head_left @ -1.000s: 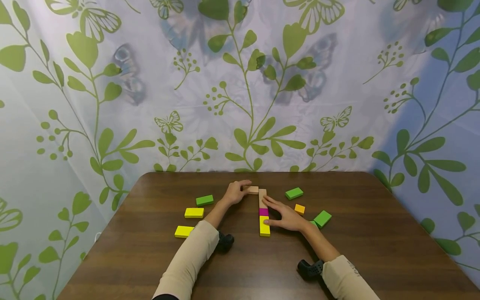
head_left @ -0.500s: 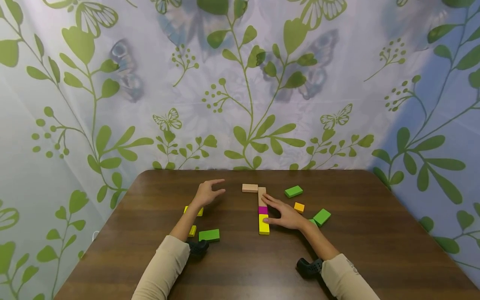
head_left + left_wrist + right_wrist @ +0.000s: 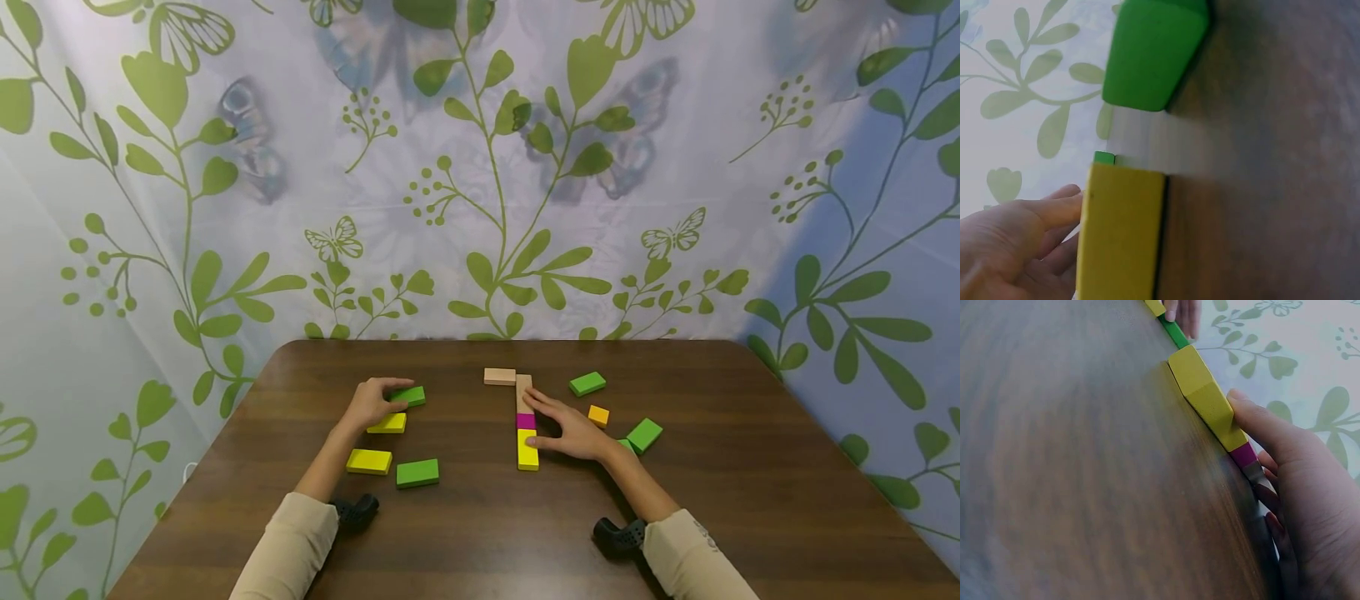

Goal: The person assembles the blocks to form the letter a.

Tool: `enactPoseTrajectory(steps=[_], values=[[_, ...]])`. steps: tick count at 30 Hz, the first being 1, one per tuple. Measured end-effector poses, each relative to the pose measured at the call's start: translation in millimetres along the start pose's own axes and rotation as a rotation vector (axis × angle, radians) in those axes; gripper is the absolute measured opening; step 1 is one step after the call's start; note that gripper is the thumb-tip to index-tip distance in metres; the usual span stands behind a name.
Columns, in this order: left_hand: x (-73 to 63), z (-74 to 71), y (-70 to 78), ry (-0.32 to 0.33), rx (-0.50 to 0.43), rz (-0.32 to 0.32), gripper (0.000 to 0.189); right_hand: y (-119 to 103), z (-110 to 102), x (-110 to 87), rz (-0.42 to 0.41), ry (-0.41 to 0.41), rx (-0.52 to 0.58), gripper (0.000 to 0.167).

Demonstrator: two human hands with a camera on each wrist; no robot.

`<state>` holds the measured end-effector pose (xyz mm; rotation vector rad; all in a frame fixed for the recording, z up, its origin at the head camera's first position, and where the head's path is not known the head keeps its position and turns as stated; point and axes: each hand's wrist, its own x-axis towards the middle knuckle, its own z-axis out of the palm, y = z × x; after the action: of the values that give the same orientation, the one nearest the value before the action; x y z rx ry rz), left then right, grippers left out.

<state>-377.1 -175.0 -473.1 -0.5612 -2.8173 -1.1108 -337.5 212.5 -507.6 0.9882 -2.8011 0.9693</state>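
My left hand (image 3: 366, 405) reaches round a green block (image 3: 412, 396) at the table's left, with its thumb at the near side and a finger at the far side. Just below lies a yellow block (image 3: 387, 425), partly behind the hand. My right hand (image 3: 576, 432) rests, fingers extended, along a straight row of blocks. Its thumb touches the yellow block (image 3: 528, 460), and its other fingers touch the beige block (image 3: 523, 383). Between those two sits a magenta block (image 3: 527, 422). Another beige block (image 3: 498, 377) lies crosswise at the row's far left corner.
On the left of the brown table (image 3: 480, 533) lie another yellow block (image 3: 368, 462) and a green block (image 3: 417, 473). On the right are a green block (image 3: 587, 383), an orange block (image 3: 598, 416) and a green block (image 3: 644, 435) touching another, partly hidden one.
My left hand has let go of the crosswise beige block and moved left to the green block at the back. The right hand has stayed on the row.
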Motion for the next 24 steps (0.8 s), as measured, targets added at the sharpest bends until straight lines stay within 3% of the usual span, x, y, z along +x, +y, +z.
enactPoseTrajectory(steps=[6, 11, 17, 24], values=[[0.1, -0.1, -3.0, -0.012, -0.004, -0.042, 0.036, -0.6, 0.6, -0.2, -0.005, 0.004, -0.005, 0.081], [5.9, 4.3, 0.7, -0.008, -0.01, -0.021, 0.036, -0.4, 0.5, -1.0, -0.001, 0.01, 0.003, 0.081], [20.1, 22.6, 25.9, 0.017, -0.008, 0.027, 0.036, -0.1, 1.3, -1.1, 0.01, -0.006, 0.0, 0.081], [44.1, 50.5, 51.1, 0.047, 0.008, 0.021, 0.036, 0.2, 1.8, -0.8, 0.003, 0.004, 0.003, 0.081]])
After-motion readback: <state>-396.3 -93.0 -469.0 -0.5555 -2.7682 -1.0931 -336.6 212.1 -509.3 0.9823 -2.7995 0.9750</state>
